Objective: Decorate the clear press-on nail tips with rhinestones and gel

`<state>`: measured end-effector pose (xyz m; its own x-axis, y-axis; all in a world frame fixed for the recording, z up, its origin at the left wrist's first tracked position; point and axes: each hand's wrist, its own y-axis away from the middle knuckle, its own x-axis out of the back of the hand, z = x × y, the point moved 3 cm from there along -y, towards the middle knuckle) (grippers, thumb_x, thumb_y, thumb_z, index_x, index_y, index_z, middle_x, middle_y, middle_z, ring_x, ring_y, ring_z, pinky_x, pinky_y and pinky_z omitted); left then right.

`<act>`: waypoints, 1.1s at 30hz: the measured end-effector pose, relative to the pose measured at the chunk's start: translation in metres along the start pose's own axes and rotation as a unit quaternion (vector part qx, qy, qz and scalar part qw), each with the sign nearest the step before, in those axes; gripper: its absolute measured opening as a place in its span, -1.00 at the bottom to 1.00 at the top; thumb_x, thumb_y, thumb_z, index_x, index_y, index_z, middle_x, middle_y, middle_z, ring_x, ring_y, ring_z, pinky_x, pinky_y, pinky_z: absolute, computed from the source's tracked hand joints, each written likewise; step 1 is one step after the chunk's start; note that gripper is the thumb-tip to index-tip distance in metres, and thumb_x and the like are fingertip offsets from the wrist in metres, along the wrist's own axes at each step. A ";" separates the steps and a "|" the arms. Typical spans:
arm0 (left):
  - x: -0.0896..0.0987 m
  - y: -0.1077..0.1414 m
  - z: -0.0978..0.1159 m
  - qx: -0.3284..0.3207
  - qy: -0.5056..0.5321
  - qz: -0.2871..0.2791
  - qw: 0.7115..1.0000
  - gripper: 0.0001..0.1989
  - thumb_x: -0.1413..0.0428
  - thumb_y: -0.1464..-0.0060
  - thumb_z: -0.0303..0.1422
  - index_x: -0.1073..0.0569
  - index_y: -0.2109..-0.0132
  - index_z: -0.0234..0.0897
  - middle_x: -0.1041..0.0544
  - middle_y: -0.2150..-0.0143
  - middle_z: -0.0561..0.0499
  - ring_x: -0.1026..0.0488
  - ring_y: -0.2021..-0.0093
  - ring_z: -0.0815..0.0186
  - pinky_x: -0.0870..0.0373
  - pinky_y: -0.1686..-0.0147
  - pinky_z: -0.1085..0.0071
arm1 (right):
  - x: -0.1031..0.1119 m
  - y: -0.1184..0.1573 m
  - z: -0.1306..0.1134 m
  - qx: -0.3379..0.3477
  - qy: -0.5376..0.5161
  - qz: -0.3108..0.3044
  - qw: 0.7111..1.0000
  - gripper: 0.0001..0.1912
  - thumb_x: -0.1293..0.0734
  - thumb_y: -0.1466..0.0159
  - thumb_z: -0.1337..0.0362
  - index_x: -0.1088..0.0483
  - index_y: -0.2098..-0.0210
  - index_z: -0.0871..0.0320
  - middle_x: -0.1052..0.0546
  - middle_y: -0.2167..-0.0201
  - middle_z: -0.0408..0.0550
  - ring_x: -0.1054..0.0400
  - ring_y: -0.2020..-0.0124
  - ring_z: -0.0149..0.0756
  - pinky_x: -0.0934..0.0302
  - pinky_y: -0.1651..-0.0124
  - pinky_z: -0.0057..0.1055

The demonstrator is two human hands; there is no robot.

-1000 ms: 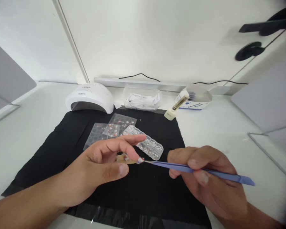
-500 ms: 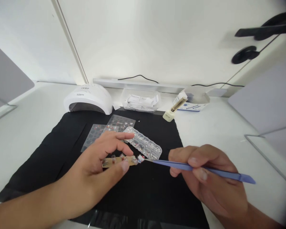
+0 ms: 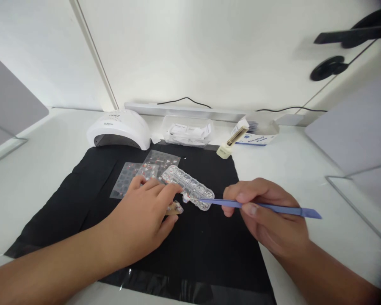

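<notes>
Your right grip (image 3: 269,214) pinches blue tweezers (image 3: 279,209), which end at a small charm (image 3: 186,198); your left grip (image 3: 142,207) pinches a beige strip (image 3: 174,208).

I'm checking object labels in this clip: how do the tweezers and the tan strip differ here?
The tweezers are blue; the strip is tan, with a shiny piece at its visible end.
The tweezers show as long and slim; only a short end of the strip shows.
The right hand holds the tweezers; the left hand holds the strip.
Shared: both are hand-held.
</notes>
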<state>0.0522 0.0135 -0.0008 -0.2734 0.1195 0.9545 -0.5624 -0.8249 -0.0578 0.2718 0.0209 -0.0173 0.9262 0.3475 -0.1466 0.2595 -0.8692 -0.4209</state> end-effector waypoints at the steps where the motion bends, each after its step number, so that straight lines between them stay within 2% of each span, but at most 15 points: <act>1: 0.000 -0.001 0.001 -0.001 -0.009 -0.007 1.000 -0.68 -0.07 -0.20 -0.40 -0.28 -0.09 -0.18 -0.57 0.13 0.02 -0.48 0.08 0.10 -0.16 -0.01 0.00 | 0.001 -0.001 0.000 0.002 -0.001 0.001 1.000 -0.90 -0.38 -0.28 0.33 -0.56 0.23 0.04 -0.55 0.47 -0.13 -0.45 0.43 -0.35 -0.38 0.39 -0.41; 5: -0.003 -0.007 0.006 -0.003 -0.044 -0.031 0.999 -0.72 -0.03 -0.23 -0.40 -0.29 -0.09 -0.21 -0.58 0.16 -0.01 -0.48 0.07 0.08 -0.23 0.06 0.03 | 0.004 -0.003 0.001 0.008 0.000 0.003 1.000 -0.91 -0.40 -0.27 0.31 -0.57 0.25 0.05 -0.56 0.47 -0.13 -0.45 0.45 -0.36 -0.36 0.42 -0.42; 10: -0.009 -0.010 0.009 -0.008 -0.094 -0.005 0.995 -0.71 -0.01 -0.25 -0.40 -0.28 -0.11 -0.21 -0.60 0.10 -0.06 -0.49 -0.01 0.04 -0.23 0.04 0.00 | 0.008 -0.005 0.001 -0.018 -0.002 0.003 1.000 -0.95 -0.41 -0.25 0.30 -0.55 0.30 0.06 -0.58 0.47 -0.13 -0.45 0.46 -0.38 -0.35 0.42 -0.45; 14: -0.011 -0.009 0.010 -0.014 -0.113 0.018 0.993 -0.70 0.03 -0.27 -0.43 -0.27 -0.13 -0.23 -0.62 0.11 -0.08 -0.51 0.02 0.06 -0.22 0.05 0.01 | 0.012 -0.007 0.000 -0.041 0.003 -0.003 0.999 -0.97 -0.41 -0.21 0.33 -0.53 0.35 0.09 -0.59 0.49 -0.12 -0.44 0.51 -0.38 -0.34 0.46 -0.45; 19: -0.009 -0.009 0.013 -0.020 -0.105 0.012 0.994 -0.66 0.08 -0.24 -0.51 -0.27 -0.14 -0.28 -0.62 0.14 -0.10 -0.51 0.04 0.06 -0.18 0.03 -0.03 | 0.014 -0.009 0.002 -0.060 0.020 0.008 0.998 -0.98 -0.40 -0.17 0.35 -0.51 0.39 0.12 -0.59 0.50 -0.12 -0.43 0.54 -0.37 -0.33 0.50 -0.44; 23: -0.008 -0.009 0.011 -0.015 -0.077 0.012 0.997 -0.60 0.04 -0.19 -0.54 -0.24 -0.16 -0.28 -0.63 0.18 -0.06 -0.51 0.08 0.09 -0.14 0.00 -0.04 | 0.013 -0.009 0.003 -0.070 0.023 0.008 0.997 -0.98 -0.42 -0.16 0.32 -0.50 0.40 0.12 -0.59 0.52 -0.12 -0.42 0.56 -0.37 -0.33 0.51 -0.43; 27: -0.007 -0.009 0.009 -0.014 -0.050 0.016 0.999 -0.59 0.07 -0.18 -0.59 -0.24 -0.15 -0.26 -0.62 0.18 -0.02 -0.50 0.06 0.11 -0.10 -0.04 -0.07 | 0.013 -0.009 0.004 -0.071 0.020 0.001 0.997 -0.97 -0.43 -0.17 0.30 -0.51 0.40 0.12 -0.59 0.51 -0.11 -0.42 0.56 -0.38 -0.32 0.51 -0.45; 30: -0.003 -0.006 0.011 -0.008 -0.051 0.018 0.999 -0.60 0.03 -0.16 -0.55 -0.26 -0.14 -0.27 -0.59 0.11 -0.07 -0.46 -0.01 0.05 -0.10 -0.04 -0.07 | 0.012 -0.009 0.006 -0.086 0.035 0.005 0.996 -0.99 -0.41 -0.18 0.33 -0.51 0.39 0.12 -0.60 0.50 -0.11 -0.41 0.56 -0.39 -0.31 0.51 -0.45; 33: 0.002 -0.003 0.012 0.006 -0.049 0.031 0.998 -0.61 -0.07 -0.13 -0.40 -0.29 -0.12 -0.29 -0.56 0.06 -0.11 -0.42 -0.04 -0.01 -0.09 -0.06 -0.09 | 0.009 -0.008 0.008 -0.117 0.053 0.010 0.992 -0.98 -0.41 -0.16 0.36 -0.50 0.41 0.13 -0.60 0.51 -0.09 -0.40 0.57 -0.40 -0.30 0.52 -0.46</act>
<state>0.0627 0.0099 0.0051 -0.2288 0.0142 0.9734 -0.5381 -0.8351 -0.1143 0.2759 0.0343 -0.0224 0.9520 0.3016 -0.0518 0.2863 -0.9377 -0.1970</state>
